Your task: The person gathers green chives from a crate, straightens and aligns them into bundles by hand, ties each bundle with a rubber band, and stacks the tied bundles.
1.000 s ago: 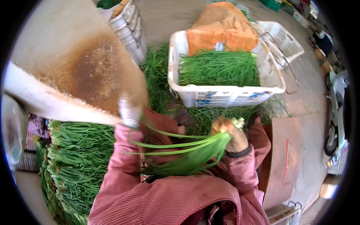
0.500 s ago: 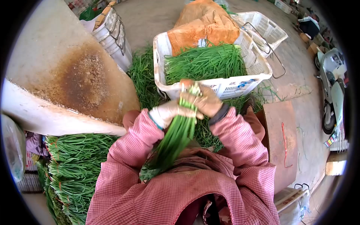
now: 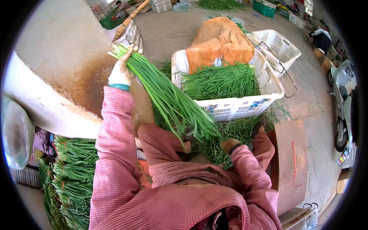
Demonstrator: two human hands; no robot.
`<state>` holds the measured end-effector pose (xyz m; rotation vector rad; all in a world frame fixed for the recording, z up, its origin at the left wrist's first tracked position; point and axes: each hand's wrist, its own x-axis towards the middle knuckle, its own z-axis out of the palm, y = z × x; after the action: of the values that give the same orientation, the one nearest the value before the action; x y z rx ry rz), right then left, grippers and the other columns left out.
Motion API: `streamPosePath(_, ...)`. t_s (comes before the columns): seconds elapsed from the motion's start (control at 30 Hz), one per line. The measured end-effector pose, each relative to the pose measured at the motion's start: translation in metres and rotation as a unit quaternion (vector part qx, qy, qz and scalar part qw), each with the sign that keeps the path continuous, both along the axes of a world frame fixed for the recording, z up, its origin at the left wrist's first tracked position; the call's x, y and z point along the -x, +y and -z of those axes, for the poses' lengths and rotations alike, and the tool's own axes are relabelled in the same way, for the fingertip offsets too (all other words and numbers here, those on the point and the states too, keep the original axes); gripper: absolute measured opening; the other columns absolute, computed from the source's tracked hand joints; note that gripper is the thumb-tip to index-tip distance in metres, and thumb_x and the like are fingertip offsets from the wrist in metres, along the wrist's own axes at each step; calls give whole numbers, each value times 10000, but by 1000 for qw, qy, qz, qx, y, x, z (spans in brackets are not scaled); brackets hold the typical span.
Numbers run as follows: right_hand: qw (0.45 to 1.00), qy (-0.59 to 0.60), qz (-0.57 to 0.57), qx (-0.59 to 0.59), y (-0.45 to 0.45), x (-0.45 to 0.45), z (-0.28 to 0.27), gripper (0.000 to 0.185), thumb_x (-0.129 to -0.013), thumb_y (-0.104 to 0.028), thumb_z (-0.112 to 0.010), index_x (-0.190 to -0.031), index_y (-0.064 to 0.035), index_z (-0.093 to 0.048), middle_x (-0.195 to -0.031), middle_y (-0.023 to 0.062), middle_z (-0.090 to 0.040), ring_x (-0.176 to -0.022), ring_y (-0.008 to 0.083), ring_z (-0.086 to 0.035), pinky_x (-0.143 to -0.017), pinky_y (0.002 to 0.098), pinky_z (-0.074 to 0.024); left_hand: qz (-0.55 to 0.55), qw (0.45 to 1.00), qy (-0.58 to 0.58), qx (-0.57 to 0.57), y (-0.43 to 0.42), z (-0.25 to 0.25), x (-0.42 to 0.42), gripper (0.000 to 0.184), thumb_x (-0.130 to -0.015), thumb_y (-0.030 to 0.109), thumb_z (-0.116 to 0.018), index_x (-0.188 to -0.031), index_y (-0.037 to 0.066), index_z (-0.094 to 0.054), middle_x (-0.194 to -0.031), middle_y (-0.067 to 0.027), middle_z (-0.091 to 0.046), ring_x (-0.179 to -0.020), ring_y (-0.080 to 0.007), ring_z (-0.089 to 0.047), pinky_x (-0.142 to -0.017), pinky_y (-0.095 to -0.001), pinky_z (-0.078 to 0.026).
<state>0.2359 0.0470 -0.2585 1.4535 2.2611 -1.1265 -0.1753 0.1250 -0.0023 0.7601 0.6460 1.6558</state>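
My left hand (image 3: pixel 122 71), in a pale glove, is raised at the left and closed around the white stem ends of a bunch of green chives (image 3: pixel 170 96). The long leaves slope down to the right, their tips hanging above the loose leaves on the floor. Low between the knees is my right hand (image 3: pixel 230 146), in a brownish glove, just right of the leaf tips. Its fingers are blurred and cannot be made out. In front stands a white crate (image 3: pixel 230 109) with more chives (image 3: pixel 222 81) lying in it.
An orange sack (image 3: pixel 220 38) lies over the crate's back. Stained pale slab (image 3: pixel 73 73) at left; tied chive bundles (image 3: pixel 76 180) are stacked below it. Loose leaves (image 3: pixel 241 132) litter the floor. A brown board (image 3: pixel 289 165) and a scooter (image 3: pixel 343 99) are at right. Another person (image 3: pixel 321 40) is farther back.
Both hands were together at the stems before the crate. My left hand has swung up and left with the chives, while my right hand has come away and dropped lower right. The view has shifted.
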Motion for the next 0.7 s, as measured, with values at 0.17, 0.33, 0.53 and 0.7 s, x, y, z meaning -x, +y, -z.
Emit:
streamPosePath(0.17, 925, 132, 238, -267, 13, -89, 36, 348, -739, -220, -573, -1069, -108, -559, -911, 143, -609, -807, 285, -593, -719, 344, -471, -83, 996, -32, 10, -14, 10, 14, 151, -761, 69, -600, -903, 70, -551, -827, -60, -600, -799, -217, -581, -720, -380, -487)
streamPosePath(0.33, 728, 471, 178, -465, 2, 20, -133, 557, -690, -10, -647, -1196, -51, -417, -1125, 153, -509, -1033, 227, -502, -895, 320, -390, -158, 987, 5, 40, -37, 20, -64, 208, -734, 88, -627, -922, 81, -536, -750, -38, -586, -686, -168, -562, -626, -334, -492)
streamPosePath(0.53, 881, 242, 74, -401, -13, 131, -164, 1011, -584, -386, -682, -1322, -13, -99, -1229, 195, -373, -1114, 325, -393, -927, 370, -320, -81, 979, -130, 136, -85, 49, -150, 350, -746, 45, -602, -1056, 91, -445, -786, -23, -527, -694, -150, -530, -661, -295, -451)
streamPosePath(0.7, 924, 165, 2, -345, -6, 140, -162, 628, -664, -138, -597, -1236, -74, -346, -852, 187, -578, -736, 322, -584, -634, 404, -464, -55, 972, -220, 68, -112, 73, -134, 375, -763, 36, -584, -1093, 91, -416, -865, -56, -559, -816, -181, -550, -725, -332, -465)
